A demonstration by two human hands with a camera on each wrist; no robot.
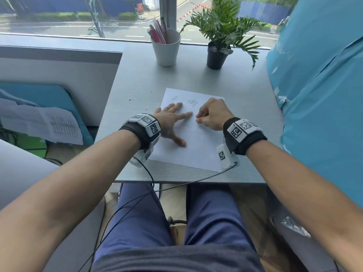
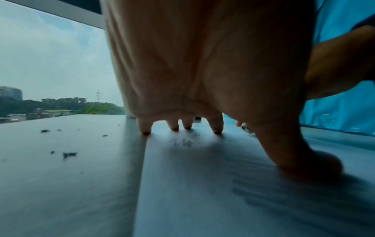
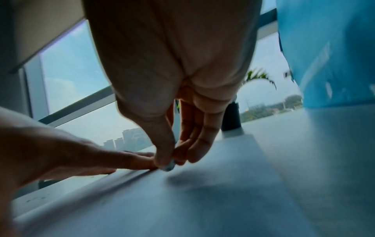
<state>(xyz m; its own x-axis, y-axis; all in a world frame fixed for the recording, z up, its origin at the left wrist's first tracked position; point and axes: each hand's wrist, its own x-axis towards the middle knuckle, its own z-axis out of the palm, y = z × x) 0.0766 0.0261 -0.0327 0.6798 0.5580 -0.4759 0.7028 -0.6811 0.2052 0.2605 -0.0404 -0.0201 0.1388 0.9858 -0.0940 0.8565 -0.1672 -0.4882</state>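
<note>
A white sheet of paper point(image 1: 193, 148) with faint pencil marks lies on the grey desk point(image 1: 133, 91). My left hand point(image 1: 172, 119) lies flat on its left part, fingers spread and straight, pressing it down; the left wrist view shows the fingertips point(image 2: 217, 130) on the paper point(image 2: 202, 184). My right hand point(image 1: 211, 114) is curled just right of the left index finger. Its thumb and fingers pinch a small pale eraser-like piece point(image 3: 169, 167) against the sheet, also visible as a white bit point(image 2: 247, 128) from the left wrist.
A white cup of pens point(image 1: 166, 50) and a potted plant point(image 1: 217, 55) stand at the desk's far edge by the window. Blue wrapped material point(image 1: 324, 95) borders the right side. Dark crumbs point(image 2: 69, 154) lie left of the paper. Loose papers point(image 1: 49, 124) lie on a blue seat at left.
</note>
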